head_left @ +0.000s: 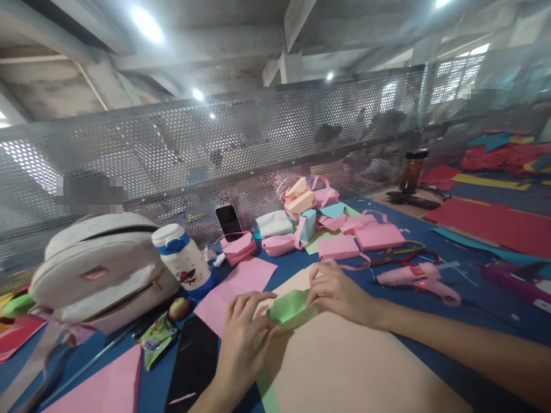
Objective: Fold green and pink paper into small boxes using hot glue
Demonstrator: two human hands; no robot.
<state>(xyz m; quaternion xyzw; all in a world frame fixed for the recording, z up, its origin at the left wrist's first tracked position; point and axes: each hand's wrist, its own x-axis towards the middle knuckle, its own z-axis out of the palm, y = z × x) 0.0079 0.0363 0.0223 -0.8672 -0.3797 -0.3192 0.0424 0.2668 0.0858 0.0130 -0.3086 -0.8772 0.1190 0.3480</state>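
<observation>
A folded piece of light green paper (289,308) is held between both hands, above a large peach sheet (357,361). My left hand (247,332) grips its left end, fingers curled and thumb near the lower edge. At the right end, my right hand (333,292) pinches the paper with bent fingers. The green piece stands up like a shallow open shape with a crease. Another green sheet (267,390) shows under the peach sheet's left edge.
Pink glue gun (411,276) and scissors (408,250) lie right. Small paper bags (338,248), a phone (229,221), a bottle (183,258) and a backpack (103,267) stand before a perforated metal screen (258,143). Red sheets (491,226) lie far right.
</observation>
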